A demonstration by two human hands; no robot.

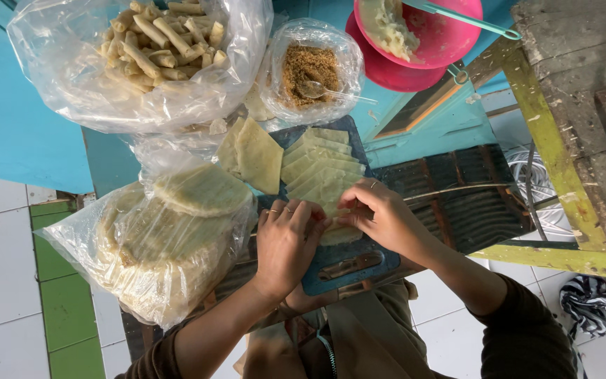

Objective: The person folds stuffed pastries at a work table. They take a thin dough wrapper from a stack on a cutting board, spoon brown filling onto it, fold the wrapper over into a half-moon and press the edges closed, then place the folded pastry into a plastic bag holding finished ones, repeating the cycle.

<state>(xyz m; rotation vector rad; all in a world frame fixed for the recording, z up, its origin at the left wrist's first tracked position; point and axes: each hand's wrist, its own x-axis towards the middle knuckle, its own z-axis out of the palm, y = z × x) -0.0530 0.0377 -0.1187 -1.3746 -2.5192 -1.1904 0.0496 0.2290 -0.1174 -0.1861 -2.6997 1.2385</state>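
At far left a white and green tiled floor shows below a turquoise worktop. A clear, crinkled plastic bag holds a stack of pale round wrappers. Above it a second clear bag is full of thin rolled pastries. A small bag beside it holds brown crumbly filling with a spoon in it. Below, a dark blue board carries overlapping pale square wrappers. The left hand and right hand meet at the board's near end, fingertips pressed together, pinching a wrapper piece that lies on the board. To the right sits a dark slatted rack. Two pink bowls stand above, one with pale dough and a teal utensil. A worn yellow-green frame runs along the far right.
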